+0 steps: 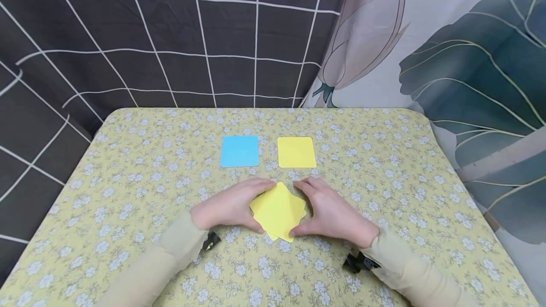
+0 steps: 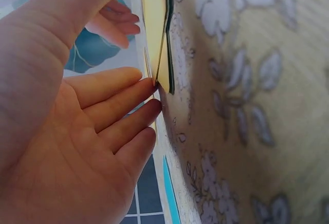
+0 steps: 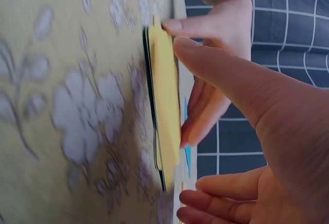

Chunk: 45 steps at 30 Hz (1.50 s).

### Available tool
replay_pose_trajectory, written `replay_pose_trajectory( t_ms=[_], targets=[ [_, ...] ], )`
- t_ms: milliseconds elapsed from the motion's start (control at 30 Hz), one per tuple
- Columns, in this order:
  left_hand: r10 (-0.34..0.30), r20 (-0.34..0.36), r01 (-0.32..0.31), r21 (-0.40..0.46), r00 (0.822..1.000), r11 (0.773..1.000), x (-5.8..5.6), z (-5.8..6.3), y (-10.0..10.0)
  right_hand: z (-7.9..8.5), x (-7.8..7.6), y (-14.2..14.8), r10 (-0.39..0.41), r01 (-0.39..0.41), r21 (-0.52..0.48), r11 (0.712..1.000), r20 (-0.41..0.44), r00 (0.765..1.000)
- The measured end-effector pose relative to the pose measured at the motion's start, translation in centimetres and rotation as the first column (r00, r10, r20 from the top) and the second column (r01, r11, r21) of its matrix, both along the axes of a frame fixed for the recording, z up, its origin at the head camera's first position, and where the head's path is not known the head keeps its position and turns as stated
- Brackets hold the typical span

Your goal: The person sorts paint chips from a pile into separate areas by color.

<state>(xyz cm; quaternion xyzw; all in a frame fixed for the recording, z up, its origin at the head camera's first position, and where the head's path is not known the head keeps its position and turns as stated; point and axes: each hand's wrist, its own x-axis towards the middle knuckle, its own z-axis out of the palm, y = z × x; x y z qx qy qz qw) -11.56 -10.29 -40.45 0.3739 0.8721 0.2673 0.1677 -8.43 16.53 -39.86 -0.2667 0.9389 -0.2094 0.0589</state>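
Skewed yellow card stack [image 1: 279, 210] on tablecloth [image 1: 128, 179] between left hand [image 1: 232, 204] and right hand [image 1: 334, 213], fingers loosely extended, unclenched. Likely light, stiffish, perhaps slick (corners could bend); best pinched at 2 opposite edges.

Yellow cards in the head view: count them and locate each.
3 at least: one yellow card right of the blue card; two or more in the stack between left hand and right hand, others possibly hidden.
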Motion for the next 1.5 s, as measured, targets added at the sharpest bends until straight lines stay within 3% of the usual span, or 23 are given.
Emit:
replay_pose_trajectory(
  t_ms=[333,900,1267,1500],
  targets=[
    [0.030,0.028,-0.031,0.015,0.999,0.999,0.2,-0.2,-0.1,-0.7,0.9,-0.8,0.025,-0.025,0.008,1.000,-0.005,1.000],
    [0.034,0.032,-0.034,-0.002,0.999,0.999,0.5,-0.1,-0.1,-1.0,0.9,-1.1,0.027,-0.026,-0.024,0.999,0.023,0.999],
    [0.056,-0.009,-0.056,-0.026,0.998,0.998,0.1,-0.2,-0.3,-0.5,-0.3,-1.2,0.067,-0.067,-0.041,0.997,0.003,0.998],
    [0.088,-0.031,-0.088,0.002,0.996,0.996,-0.5,0.1,-0.5,0.5,-1.6,-1.5,0.045,-0.046,-0.020,0.999,-0.024,0.999]
  ],
)
